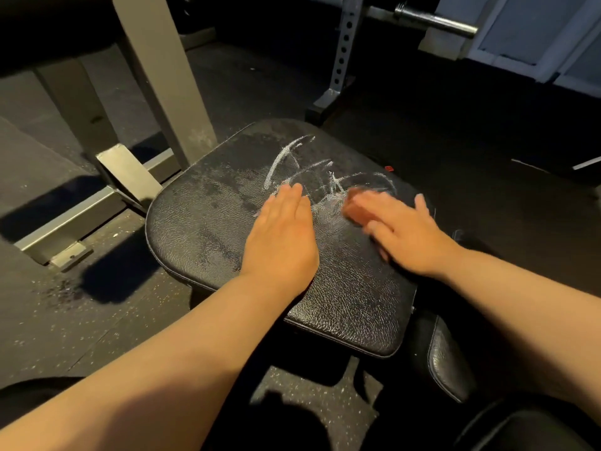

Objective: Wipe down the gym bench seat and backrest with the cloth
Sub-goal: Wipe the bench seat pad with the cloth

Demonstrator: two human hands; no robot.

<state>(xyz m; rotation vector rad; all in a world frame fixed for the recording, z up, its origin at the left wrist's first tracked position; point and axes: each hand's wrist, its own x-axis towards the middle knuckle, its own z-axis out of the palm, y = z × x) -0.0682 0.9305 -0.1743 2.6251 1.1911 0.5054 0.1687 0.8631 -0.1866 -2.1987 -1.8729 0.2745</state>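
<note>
your 2 forearms [182,369] reach onto the seat [201,229]. left hand [283,232] lies flat, holding nothing; right hand [403,232], blurred, presses flattish on the pink cloth [356,209]. white streaks [292,157] lie just beyond the cloth, up-left, so push forward-left.

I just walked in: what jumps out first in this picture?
The white streaks smeared across the far half of the black bench seat catch the eye first. Just below them, the left hand lies flat on the seat, while the right hand presses a blurred pinkish cloth beside it.
</note>
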